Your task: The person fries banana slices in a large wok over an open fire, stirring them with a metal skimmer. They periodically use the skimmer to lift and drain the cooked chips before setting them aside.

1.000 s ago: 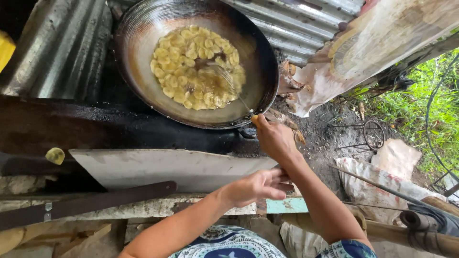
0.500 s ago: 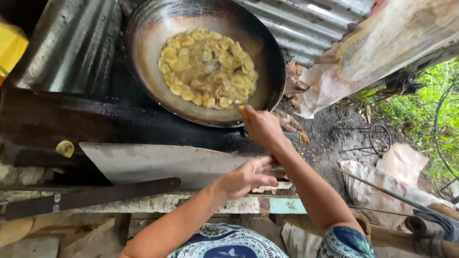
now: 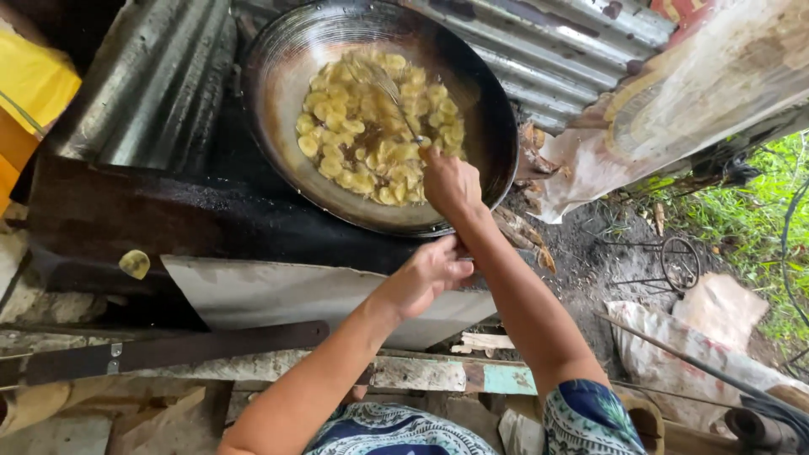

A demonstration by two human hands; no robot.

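Nearest the camera are the person's patterned blue clothes and two bare forearms reaching away. Below them runs a worn wooden beam (image 3: 438,375) with flaking pale and green paint, and a dark flat bar (image 3: 168,352) lies along the ledge to the left.

The left hand (image 3: 425,274) rests on the far edge of a pale grey metal sheet (image 3: 278,295), fingers curled loosely over that edge, holding nothing else. A single yellow slice (image 3: 134,264) lies apart on the blackened stove top (image 3: 152,219), well to the left of this hand.

Further on, the right hand (image 3: 451,184) is clenched around the handle of a thin metal utensil (image 3: 394,101). The hand hovers over the near right rim of a large dark wok (image 3: 278,109); the utensil slants up and left from the fist, and its far end lies among the yellow slices (image 3: 362,139), which float in oil in the middle of the wok, just beyond and left of the fist. Whether that end is a skimmer or a spatula cannot be told.

Behind the wok stand corrugated metal sheets (image 3: 556,50). To the right, a charred, scorched board (image 3: 699,93) leans, with ashy ground, sacks and green grass (image 3: 758,194) past it. A yellow object (image 3: 34,80) shows at the far left edge
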